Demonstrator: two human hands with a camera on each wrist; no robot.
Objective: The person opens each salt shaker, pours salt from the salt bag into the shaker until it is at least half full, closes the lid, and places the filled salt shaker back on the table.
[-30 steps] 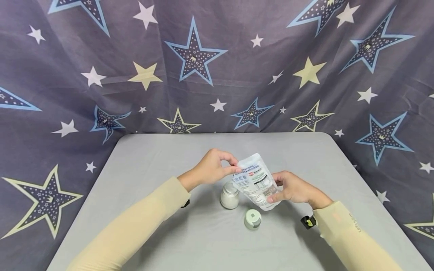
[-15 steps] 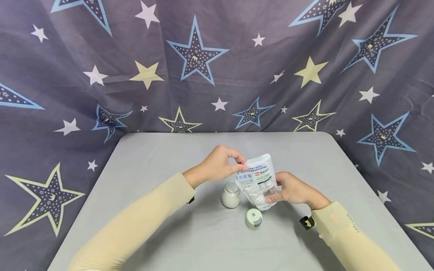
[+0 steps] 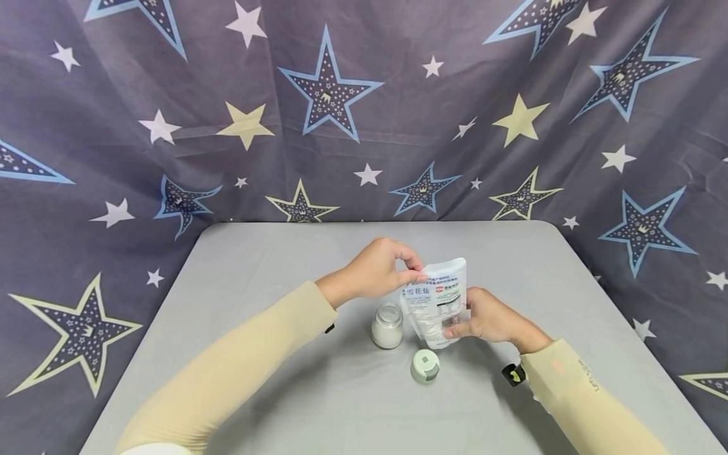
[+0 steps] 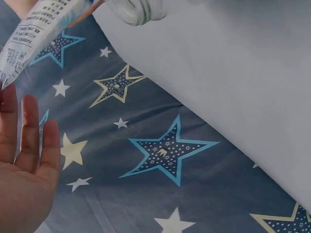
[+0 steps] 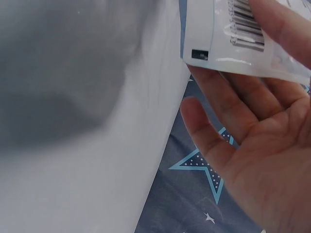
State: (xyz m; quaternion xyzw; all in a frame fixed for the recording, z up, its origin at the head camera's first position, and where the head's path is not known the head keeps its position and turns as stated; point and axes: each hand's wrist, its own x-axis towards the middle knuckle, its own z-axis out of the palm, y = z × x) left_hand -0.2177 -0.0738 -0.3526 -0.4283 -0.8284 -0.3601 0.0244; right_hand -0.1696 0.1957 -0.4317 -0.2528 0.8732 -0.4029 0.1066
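Between my hands is a white printed salt pouch (image 3: 436, 304), held tilted above the table. My left hand (image 3: 375, 270) pinches its upper left corner between thumb and fingers. Lower on its right side, my right hand (image 3: 493, 321) grips the pouch with the thumb in front and the fingers behind. A small glass jar (image 3: 387, 326), uncapped and with white contents, stands just left of the pouch. The right wrist view has the pouch's barcode end (image 5: 243, 34) lying over my fingers. Whether the pouch's top is torn cannot be made out.
A pale green cap (image 3: 425, 366) lies on the grey table (image 3: 296, 404) in front of the pouch, near the jar. Behind the table's far edge hangs a dark curtain (image 3: 375, 76) with stars.
My left hand has moved right and slightly up with the pouch's top corner, so the pouch leans less and stands more upright. My right hand keeps its grip almost in place.
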